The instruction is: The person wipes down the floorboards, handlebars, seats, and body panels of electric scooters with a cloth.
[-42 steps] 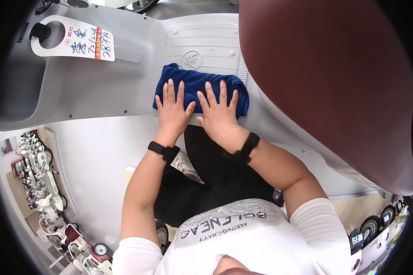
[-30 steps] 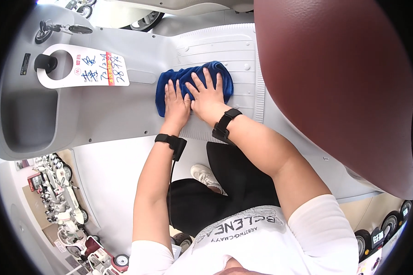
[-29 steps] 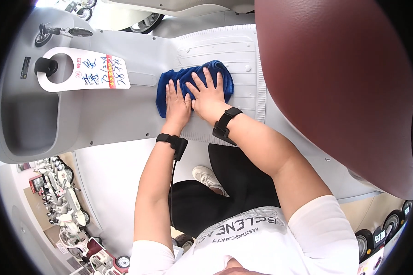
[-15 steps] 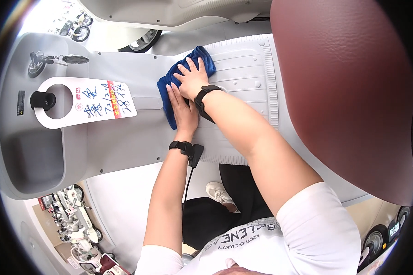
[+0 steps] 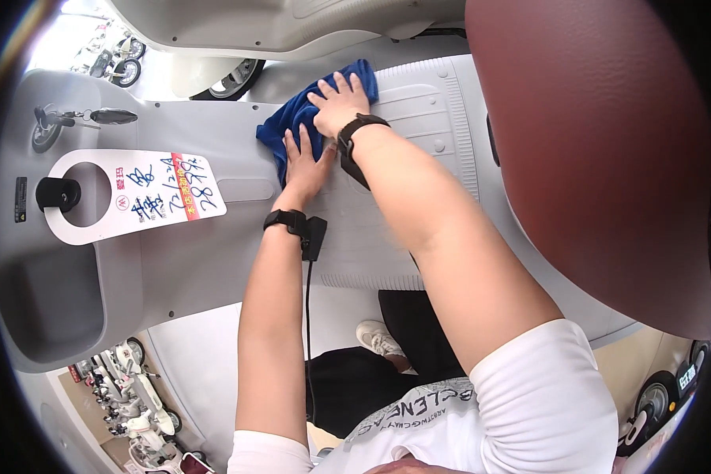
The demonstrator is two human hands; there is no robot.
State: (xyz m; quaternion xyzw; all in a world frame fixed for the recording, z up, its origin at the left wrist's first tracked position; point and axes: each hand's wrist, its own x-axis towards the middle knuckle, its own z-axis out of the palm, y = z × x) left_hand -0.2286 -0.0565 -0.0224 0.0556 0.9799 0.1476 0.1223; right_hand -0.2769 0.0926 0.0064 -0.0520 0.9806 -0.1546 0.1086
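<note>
A blue cloth (image 5: 287,120) lies rumpled across the far part of the scooter's grey footboard (image 5: 387,229). My right hand (image 5: 343,104) rests on the cloth's right part, fingers spread and pointing away from me. Lower and to the left, my left hand (image 5: 305,167) presses on its near edge with outstretched fingers. Both palms face down, and neither hand grasps the cloth. Black straps circle both wrists, and a small black box with a cable hangs at the left one.
A white cardboard tag (image 5: 158,189) hangs from a black hook (image 5: 58,193) on the left panel, above an open storage pocket (image 5: 51,304). Keys (image 5: 112,116) dangle near the far left. A dark red seat (image 5: 584,158) bulks on the right; another scooter (image 5: 261,20) stands beyond.
Both hands have slid away from me: the right one slightly rightward, the left one leftward. The cloth's left corner has spread further left. My view has shifted slightly.
</note>
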